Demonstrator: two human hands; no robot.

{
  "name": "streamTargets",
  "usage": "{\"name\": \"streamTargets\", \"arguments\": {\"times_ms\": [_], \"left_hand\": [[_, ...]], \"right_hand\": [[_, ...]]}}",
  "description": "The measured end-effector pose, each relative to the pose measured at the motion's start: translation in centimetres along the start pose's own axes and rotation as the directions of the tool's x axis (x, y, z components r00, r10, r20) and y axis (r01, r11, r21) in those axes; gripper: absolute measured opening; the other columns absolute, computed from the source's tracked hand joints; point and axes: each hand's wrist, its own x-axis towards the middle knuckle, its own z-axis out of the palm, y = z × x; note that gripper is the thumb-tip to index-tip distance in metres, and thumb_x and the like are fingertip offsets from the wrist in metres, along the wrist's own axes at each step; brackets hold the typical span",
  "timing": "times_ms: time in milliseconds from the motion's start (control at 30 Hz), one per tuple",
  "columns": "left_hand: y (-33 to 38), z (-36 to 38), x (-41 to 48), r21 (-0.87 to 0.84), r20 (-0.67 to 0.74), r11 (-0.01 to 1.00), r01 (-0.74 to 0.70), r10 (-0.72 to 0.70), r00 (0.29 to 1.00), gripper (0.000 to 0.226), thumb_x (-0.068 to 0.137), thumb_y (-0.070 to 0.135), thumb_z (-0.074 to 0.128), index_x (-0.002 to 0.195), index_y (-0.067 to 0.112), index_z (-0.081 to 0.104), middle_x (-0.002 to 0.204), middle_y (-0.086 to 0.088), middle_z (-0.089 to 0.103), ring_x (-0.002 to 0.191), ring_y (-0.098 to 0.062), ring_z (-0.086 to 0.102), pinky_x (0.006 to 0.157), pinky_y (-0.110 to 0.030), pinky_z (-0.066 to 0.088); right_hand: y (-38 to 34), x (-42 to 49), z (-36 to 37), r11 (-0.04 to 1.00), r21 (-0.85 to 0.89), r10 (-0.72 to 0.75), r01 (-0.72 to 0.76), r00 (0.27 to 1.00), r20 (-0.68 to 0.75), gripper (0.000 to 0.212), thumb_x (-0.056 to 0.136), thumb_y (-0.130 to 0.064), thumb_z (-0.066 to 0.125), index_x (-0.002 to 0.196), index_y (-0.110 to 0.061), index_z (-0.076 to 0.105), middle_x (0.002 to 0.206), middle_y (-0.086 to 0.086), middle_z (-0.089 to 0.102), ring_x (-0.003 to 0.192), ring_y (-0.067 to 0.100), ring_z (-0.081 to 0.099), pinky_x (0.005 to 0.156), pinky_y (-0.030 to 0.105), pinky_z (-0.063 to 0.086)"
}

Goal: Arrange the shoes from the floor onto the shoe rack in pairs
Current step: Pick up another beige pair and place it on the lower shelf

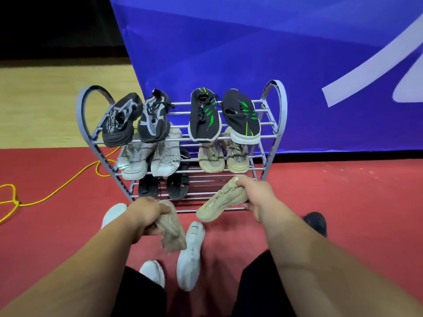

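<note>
The shoe rack has 3 tiers of bars between 2 curved side frames. On its top tier, a black-and-grey pair sits at the left and a black-and-green pair at the right, toes overhanging the front bar. The middle tier holds a white knit pair at the left and a beige pair at the right. The bottom tier carries a dark pair on its left half; its right half is bare bars.

A yellow cable loops on the floor left of the rack. Before the rack's lower left corner, the left hand grips a tan shoe, toe hanging down. Before the bare half of the bottom tier, the right hand clasps the second tan shoe, toe angled down-left over the front bar.

3 white shoes lie on the red floor in front of the rack, and 1 dark shoe lies front-right. A blue banner hangs close behind.
</note>
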Motion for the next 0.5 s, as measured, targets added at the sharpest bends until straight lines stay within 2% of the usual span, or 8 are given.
{"name": "streamTargets", "arguments": {"times_ms": [67,200,367,500], "left_hand": [[1.3,1.1,1.3,0.046,0.045,0.999,-0.009,0.007,0.999,0.018,0.086,0.013,0.072,0.083,0.012,0.054,0.068,-0.012,0.059,0.052,-0.021,0.058,0.055,-0.036,0.057],[3.1,2.8,3.5,0.084,0.143,0.996,0.000,-0.012,0.990,0.016,0.090,0.014,0.070,0.087,0.013,0.055,0.071,-0.012,0.059,0.053,-0.021,0.059,0.054,-0.035,0.058],[3.6,3.3,5.1,0.090,0.241,0.995,0.049,-0.070,0.968,0.013,0.090,0.014,0.070,0.088,0.013,0.057,0.074,-0.011,0.061,0.059,-0.022,0.061,0.058,-0.035,0.059],[3.9,3.0,6.3,0.044,0.364,0.991,0.125,-0.132,0.922,0.009,0.091,0.016,0.070,0.088,0.015,0.062,0.080,-0.009,0.065,0.070,-0.022,0.066,0.068,-0.036,0.061]], "right_hand": [[0.6,1.4,-0.6,0.998,0.031,0.046,-0.046,0.999,0.007,0.030,0.080,-0.020,0.074,0.107,-0.009,0.067,0.096,0.009,0.075,0.077,0.023,0.072,0.061,0.031,0.057],[1.8,3.5,-2.5,0.987,0.096,0.127,-0.127,0.992,0.007,0.022,0.087,-0.014,0.068,0.108,-0.009,0.066,0.096,0.011,0.076,0.080,0.026,0.074,0.070,0.037,0.064],[2.9,5.8,-3.3,0.943,0.209,0.245,-0.258,0.965,0.089,0.037,0.090,-0.009,0.054,0.125,-0.015,0.064,0.111,0.011,0.077,0.100,0.025,0.075,0.073,0.037,0.060],[2.9,7.6,-3.4,0.888,0.352,0.274,-0.296,0.955,0.113,0.040,0.091,-0.005,0.046,0.125,-0.015,0.065,0.112,0.010,0.077,0.105,0.026,0.074,0.084,0.040,0.058]]}}
